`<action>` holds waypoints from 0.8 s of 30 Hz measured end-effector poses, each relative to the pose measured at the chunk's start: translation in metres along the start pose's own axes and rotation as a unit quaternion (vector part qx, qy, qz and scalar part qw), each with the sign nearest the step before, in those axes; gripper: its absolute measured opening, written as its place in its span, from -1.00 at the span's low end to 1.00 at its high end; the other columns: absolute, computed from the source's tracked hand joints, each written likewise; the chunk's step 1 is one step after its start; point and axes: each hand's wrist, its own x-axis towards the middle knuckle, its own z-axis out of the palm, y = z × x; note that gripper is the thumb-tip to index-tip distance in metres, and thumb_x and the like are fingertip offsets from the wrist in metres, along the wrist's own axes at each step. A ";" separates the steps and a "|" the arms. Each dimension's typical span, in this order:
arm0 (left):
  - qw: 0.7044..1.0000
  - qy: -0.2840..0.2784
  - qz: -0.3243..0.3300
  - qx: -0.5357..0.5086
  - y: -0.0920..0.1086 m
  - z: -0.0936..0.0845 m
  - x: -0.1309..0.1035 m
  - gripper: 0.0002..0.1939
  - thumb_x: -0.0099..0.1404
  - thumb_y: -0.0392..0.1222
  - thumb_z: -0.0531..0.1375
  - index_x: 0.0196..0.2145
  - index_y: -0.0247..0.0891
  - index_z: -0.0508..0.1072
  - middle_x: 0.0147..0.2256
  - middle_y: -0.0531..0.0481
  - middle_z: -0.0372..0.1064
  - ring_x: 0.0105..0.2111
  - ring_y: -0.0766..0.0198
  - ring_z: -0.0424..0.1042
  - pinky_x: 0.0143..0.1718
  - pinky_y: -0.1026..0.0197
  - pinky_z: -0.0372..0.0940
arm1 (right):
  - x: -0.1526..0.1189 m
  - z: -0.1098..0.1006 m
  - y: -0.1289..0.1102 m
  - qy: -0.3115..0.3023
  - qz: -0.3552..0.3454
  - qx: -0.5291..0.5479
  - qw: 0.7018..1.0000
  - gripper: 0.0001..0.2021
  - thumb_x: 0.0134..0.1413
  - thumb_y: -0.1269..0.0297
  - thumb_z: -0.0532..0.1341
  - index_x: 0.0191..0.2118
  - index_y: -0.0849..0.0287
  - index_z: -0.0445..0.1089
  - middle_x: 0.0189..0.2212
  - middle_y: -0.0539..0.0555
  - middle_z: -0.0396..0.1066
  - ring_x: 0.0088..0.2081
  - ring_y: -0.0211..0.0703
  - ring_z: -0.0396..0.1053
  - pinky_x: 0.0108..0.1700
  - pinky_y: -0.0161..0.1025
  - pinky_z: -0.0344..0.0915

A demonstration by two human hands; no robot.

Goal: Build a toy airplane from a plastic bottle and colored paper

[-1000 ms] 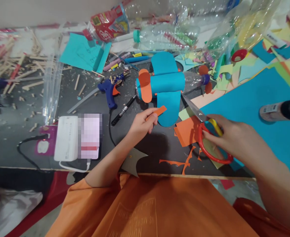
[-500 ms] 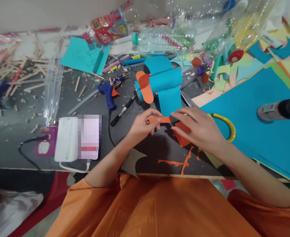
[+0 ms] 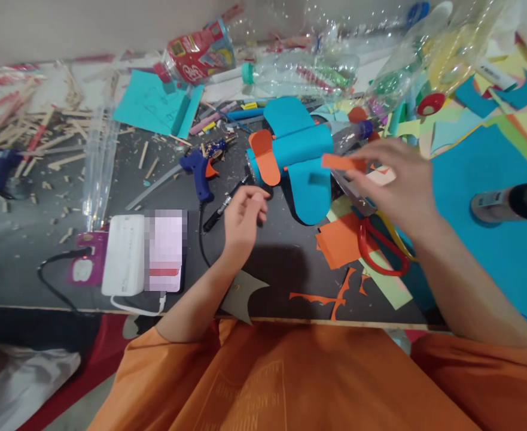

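Note:
Between the fingertips of my right hand (image 3: 395, 182) is a small orange paper strip (image 3: 338, 162), held up over the right side of a bottle plane. The bottle plane (image 3: 301, 142) lies on the dark table, wrapped in blue paper with blue wings, an orange tail piece and a purple cap. My left hand (image 3: 245, 218) is half curled just below the tail, its fingers bent and nothing visible in them. Below my right hand lie red- and yellow-handled scissors (image 3: 386, 266) and a piece of orange paper (image 3: 340, 239).
A blue glue gun (image 3: 199, 173) and a black pen (image 3: 218, 214) lie left of the plane. Farther left are a phone (image 3: 167, 251) and a white power bank (image 3: 123, 254). Plastic bottles (image 3: 301, 70) crowd the back. Blue sheets (image 3: 478, 263) and a dark-capped bottle (image 3: 509, 200) fill the right.
The orange strip has left my left hand and moved up and right in my right hand. My left hand has drawn slightly left. The scissors' red handle and the lower wing are now uncovered.

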 end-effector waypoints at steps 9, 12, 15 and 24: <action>0.997 0.006 0.044 0.058 -0.023 -0.011 0.010 -0.43 0.22 0.23 0.16 0.10 -0.03 0.22 0.25 -0.06 0.11 0.26 0.07 0.12 0.20 0.08 0.17 | 0.008 0.018 0.064 0.120 0.282 0.326 0.894 -0.69 -0.33 0.10 0.48 -0.43 0.14 0.50 -0.13 0.20 0.51 0.05 0.11 0.39 -0.04 0.03 0.34; 0.996 -0.038 0.034 0.072 -0.026 -0.010 0.009 -0.36 0.23 0.29 0.11 0.17 0.00 0.14 0.30 -0.06 0.02 0.32 0.04 0.01 0.28 0.05 0.07 | 0.007 0.016 0.054 0.100 0.295 0.367 0.877 -0.64 -0.40 0.03 0.49 -0.44 0.13 0.51 -0.15 0.17 0.53 0.05 0.12 0.40 0.03 0.07 0.32; 0.996 -0.032 0.039 0.074 -0.027 -0.011 0.009 -0.35 0.23 0.28 0.10 0.18 -0.01 0.11 0.31 -0.07 0.00 0.33 0.03 0.00 0.31 0.04 0.02 | 0.002 0.004 0.037 0.110 0.266 0.369 0.884 -0.65 -0.42 0.05 0.51 -0.44 0.10 0.52 -0.18 0.12 0.54 0.09 0.14 0.37 0.08 0.13 0.30; 0.997 0.008 0.052 0.049 -0.024 -0.011 0.005 -0.41 0.25 0.24 0.12 0.14 -0.04 0.17 0.23 -0.10 0.16 0.27 0.06 0.15 0.27 0.07 0.11 | -0.056 -0.022 -0.004 0.042 0.216 0.250 0.943 -0.88 -0.05 0.23 0.37 -0.30 -0.06 0.52 0.10 -0.02 0.40 0.16 0.09 0.32 0.15 0.22 0.29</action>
